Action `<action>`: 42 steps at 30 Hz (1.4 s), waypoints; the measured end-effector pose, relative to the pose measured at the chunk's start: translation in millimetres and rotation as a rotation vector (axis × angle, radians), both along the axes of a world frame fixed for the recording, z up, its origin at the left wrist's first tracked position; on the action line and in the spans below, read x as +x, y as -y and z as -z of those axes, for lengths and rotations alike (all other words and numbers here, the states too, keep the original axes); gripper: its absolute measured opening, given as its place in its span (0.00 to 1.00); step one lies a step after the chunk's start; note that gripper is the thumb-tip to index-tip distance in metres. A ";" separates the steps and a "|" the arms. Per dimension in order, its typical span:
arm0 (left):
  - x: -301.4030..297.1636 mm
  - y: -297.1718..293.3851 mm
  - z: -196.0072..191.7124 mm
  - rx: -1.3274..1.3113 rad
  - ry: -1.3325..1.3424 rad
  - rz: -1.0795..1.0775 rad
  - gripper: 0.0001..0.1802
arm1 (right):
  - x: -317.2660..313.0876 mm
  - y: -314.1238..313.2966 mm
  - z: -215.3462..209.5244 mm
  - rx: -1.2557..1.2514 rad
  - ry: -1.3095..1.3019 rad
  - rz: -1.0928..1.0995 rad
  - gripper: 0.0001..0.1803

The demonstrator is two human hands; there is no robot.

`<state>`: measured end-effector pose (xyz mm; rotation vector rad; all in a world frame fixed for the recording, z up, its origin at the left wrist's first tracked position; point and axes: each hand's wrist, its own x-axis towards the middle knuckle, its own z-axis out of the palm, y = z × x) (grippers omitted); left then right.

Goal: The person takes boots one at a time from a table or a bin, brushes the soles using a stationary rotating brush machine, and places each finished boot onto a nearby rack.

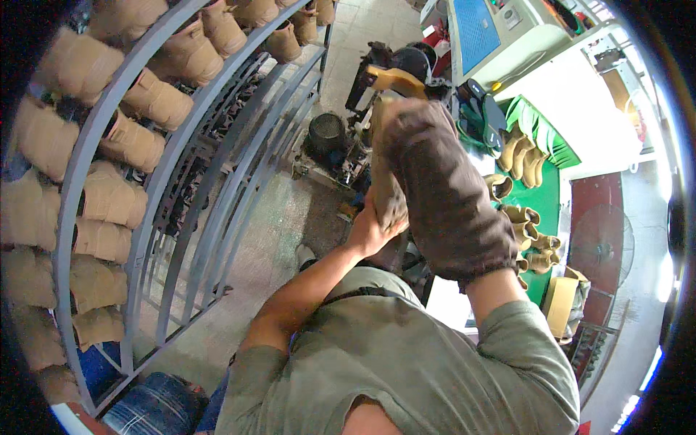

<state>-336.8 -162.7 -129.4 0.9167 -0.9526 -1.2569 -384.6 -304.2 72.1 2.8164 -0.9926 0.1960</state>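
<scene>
A tan shoe [389, 192] is held upright in front of me, seen narrow and edge-on. My left hand [377, 230] is closed around its lower end. At the shoe's far end is my right hand [397, 109], closed against it and partly hidden and blurred. A dark brown sleeve cover [449, 188] wraps my right forearm. Just beyond the hands stands a dark machine [362, 94] with a yellow-orange curved part [395, 78]. The side of the shoe facing away from me is hidden.
A grey metal rack [138, 210] filled with tan shoes [109, 192] stands on my left. To the right, several tan shoes [533, 235] lie on a green surface [540, 283]. A black round container [328, 135] sits by the machine; a box [562, 308] is at the right.
</scene>
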 end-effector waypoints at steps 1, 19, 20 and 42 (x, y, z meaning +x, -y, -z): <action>20.3 -17.7 32.9 0.018 0.165 -0.075 0.53 | 8.6 -12.6 16.0 0.007 0.052 -0.076 0.28; -28.7 163.1 -54.1 0.291 -1.000 -0.239 0.23 | -188.9 -51.4 302.3 1.636 0.982 0.567 0.29; -29.0 164.5 -62.7 0.279 -1.010 -0.204 0.22 | -182.4 -47.2 305.7 1.668 1.001 0.530 0.26; 102.8 -425.4 -108.3 0.258 0.149 -2.766 0.25 | 153.5 27.8 262.2 1.758 1.187 0.223 0.20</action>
